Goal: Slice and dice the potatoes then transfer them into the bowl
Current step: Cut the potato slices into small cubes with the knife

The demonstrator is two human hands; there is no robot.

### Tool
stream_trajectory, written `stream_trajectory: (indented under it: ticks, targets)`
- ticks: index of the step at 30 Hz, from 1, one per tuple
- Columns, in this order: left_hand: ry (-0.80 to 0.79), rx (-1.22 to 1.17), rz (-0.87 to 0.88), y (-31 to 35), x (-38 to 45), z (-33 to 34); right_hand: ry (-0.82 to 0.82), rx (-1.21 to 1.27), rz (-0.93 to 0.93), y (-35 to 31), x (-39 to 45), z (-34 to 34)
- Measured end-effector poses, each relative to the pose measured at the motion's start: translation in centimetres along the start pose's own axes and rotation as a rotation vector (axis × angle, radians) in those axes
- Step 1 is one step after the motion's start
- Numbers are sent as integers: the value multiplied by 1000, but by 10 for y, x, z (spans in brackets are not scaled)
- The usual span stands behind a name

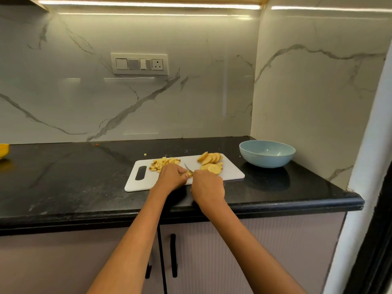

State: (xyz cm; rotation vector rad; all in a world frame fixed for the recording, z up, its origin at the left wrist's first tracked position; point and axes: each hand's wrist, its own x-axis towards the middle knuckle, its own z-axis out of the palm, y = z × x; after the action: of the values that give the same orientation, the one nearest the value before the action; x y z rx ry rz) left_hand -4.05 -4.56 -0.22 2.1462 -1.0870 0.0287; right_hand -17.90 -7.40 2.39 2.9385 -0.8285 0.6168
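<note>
Right hand (209, 185) is closed on the knife (188, 167), blade over the cutting board (231, 171). Left hand (172, 176) curls on a potato piece, steadying it. Diced potato (163, 163) lies left, slices (211, 161) right; bowl (266, 153) appears empty.

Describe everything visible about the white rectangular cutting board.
The white rectangular plastic cutting board lies flat on the black stone countertop, angled slightly, with rounded corners and a slotted handle hole at its left end. A pile of diced potato cubes sits on its far left part; round potato slices are heaped on its far right. The left hand and right hand work over its near edge with a small knife.
</note>
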Motion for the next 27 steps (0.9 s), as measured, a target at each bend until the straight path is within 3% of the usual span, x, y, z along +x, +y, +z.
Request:
stream_trajectory:
  ticks: [10, 19, 27]
  targets:
    - [44, -36, 8, 5, -1, 1, 23, -102, -72, -3, -10, 5]
    - [200, -72, -86, -2, -7, 2, -17, 76, 54, 7, -16, -1]
    - [169, -77, -35, -4, -7, 3, -27, 59, 11, 5, -21, -5]
